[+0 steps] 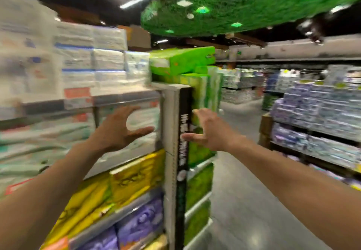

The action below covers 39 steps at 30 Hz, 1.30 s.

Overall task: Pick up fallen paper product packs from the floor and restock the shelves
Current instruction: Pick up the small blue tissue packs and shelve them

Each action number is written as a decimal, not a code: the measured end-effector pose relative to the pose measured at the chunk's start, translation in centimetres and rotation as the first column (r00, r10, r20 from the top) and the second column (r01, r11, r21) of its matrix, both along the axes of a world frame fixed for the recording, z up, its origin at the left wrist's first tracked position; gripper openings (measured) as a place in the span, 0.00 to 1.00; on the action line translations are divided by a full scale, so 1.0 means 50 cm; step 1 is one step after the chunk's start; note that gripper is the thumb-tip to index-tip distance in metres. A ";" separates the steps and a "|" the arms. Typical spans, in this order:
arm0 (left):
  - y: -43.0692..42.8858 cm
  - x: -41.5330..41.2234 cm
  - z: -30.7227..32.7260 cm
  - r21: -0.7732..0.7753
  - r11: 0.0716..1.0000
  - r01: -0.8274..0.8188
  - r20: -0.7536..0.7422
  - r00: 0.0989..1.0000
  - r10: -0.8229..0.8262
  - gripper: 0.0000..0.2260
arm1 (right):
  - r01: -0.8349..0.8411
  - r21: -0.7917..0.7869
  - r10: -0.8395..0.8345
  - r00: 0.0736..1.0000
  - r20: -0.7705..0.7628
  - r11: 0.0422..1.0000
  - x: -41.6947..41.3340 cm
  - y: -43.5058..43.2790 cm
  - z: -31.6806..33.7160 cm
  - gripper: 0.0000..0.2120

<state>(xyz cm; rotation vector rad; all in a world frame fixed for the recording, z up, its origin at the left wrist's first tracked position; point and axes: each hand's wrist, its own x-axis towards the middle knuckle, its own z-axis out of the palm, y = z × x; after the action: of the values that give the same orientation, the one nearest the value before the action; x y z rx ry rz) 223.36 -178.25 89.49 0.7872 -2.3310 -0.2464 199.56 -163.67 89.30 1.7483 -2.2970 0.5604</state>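
Observation:
Both my hands are raised, empty, in front of the shelf end. My left hand [119, 130] is open, fingers spread, in front of pale green and white paper packs [140, 121] on a middle shelf. My right hand [209, 130] is open too, its fingers near the green packs [203, 152] on the end cap, right of the black upright post [183, 142]. A bright green pack [181, 60] lies tilted on top of the end cap stack. The frame is blurred by motion.
White packs [91, 54] fill the upper left shelves, yellow packs [125, 183] and purple packs [140, 222] the lower ones. The grey aisle floor [244, 210] runs ahead to the right. Shelves of blue and purple packs [320, 113] line the right side.

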 end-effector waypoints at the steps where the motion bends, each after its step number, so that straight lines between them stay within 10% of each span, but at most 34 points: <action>1: 0.024 -0.058 -0.014 0.007 0.999 0.043 0.012 0.999 -0.043 0.46 | 0.043 0.017 -0.043 0.999 0.001 0.999 -0.042 0.046 -0.010 0.48; 11: 0.270 -0.641 -0.097 0.031 0.846 0.532 0.107 0.840 -0.532 0.52 | 0.448 0.144 -0.459 0.887 0.056 0.883 -0.403 0.426 -0.104 0.47; 20: 0.531 -1.160 -0.153 0.086 0.460 0.884 0.132 0.447 -0.884 0.48 | 0.777 0.127 -0.787 0.603 0.133 0.617 -0.690 0.729 -0.174 0.44; 28: 0.854 -1.518 -0.270 0.175 0.167 0.970 0.175 0.136 -0.975 0.53 | 0.923 0.161 -0.917 0.302 0.261 0.350 -0.885 1.035 -0.278 0.42; 39: 1.260 -1.973 -0.345 0.328 0.121 0.937 0.220 0.048 -0.974 0.53 | 0.945 0.228 -0.927 0.145 0.347 0.233 -1.299 1.447 -0.317 0.41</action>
<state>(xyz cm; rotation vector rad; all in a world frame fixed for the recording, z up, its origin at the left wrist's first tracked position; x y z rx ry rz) 124.70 -115.28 72.25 -1.0702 -2.8591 -0.8508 134.60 -91.30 73.45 -0.2324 -2.9711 0.6835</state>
